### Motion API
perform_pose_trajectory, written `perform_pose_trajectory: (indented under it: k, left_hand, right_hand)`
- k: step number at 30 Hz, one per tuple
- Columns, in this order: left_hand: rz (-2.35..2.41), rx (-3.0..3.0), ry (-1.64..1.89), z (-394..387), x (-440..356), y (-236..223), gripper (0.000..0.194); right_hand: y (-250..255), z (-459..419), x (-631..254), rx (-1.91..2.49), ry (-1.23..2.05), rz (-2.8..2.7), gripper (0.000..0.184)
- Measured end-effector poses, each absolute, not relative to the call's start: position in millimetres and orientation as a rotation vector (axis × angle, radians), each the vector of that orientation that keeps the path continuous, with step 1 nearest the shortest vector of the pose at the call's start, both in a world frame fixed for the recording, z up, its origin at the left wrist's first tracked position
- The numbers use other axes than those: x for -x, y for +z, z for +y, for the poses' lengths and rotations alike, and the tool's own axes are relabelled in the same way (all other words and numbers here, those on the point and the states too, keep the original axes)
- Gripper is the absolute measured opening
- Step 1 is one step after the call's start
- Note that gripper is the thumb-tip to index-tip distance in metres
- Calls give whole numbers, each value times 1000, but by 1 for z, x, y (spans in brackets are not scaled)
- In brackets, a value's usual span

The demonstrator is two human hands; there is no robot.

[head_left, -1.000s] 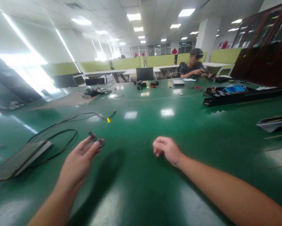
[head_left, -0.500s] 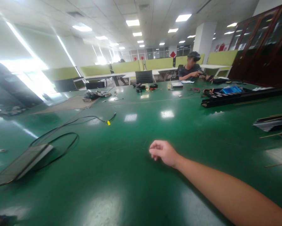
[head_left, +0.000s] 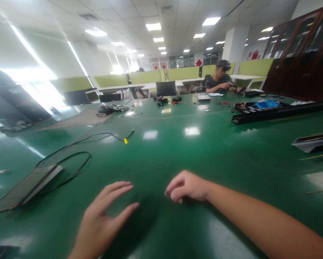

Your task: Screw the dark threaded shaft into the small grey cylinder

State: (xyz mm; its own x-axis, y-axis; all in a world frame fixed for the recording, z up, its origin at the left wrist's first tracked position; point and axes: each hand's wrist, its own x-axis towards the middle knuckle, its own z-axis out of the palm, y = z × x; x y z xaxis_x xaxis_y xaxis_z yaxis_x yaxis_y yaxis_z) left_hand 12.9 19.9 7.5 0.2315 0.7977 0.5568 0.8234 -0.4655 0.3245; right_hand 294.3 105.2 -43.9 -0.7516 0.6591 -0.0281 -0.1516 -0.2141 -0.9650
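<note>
Over the near middle of the green tabletop [head_left: 161,154], my left hand [head_left: 104,212] is open, its thumb and fingers spread apart with nothing between them. Across a short gap, my right hand [head_left: 188,187] is closed in a pinch just above the surface. At its fingertips shows a small shiny ring-like thing [head_left: 168,193]; its exact kind is too small and blurred to tell. The fingertips of my left hand point towards my right hand, and the two do not touch.
To the left lies a flat grey panel [head_left: 28,187] with a looped black cable [head_left: 89,158] beyond it, bearing a yellow tag [head_left: 125,141]. Black rails [head_left: 274,113] and thin rods lie at the right. A co-worker [head_left: 220,81] sits at the far side.
My left hand has come in from the lower left, fingers spread. My right hand has moved slightly down and nearer to me, and the small thing at its fingertips now shows.
</note>
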Motion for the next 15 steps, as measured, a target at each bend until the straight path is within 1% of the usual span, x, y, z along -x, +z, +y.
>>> perform_pose_trajectory:
  k: [2,3,6,9,12,15]
  left_hand:
    - [-1490,2675,-1101,33,-52,6,41]
    - [-1435,2778,-1123,39,-69,6,40]
    - [-1278,2946,-1269,50,-107,8,21]
    - [-1269,2994,-1410,50,-114,8,14]
    - [-1604,2791,-1511,40,-89,8,15]
    - [-2059,2231,-1391,25,-40,19,29]
  right_hand:
    - [-44,105,-297,616,2059,-1535,44]
    - [-44,105,-298,615,2070,-1537,44]
    - [-44,106,-298,574,2087,-1534,41]
    - [-43,106,-296,495,2121,-1478,42]
    - [-44,107,-295,465,2158,-1468,53]
    - [-46,109,-296,540,2116,-1584,57]
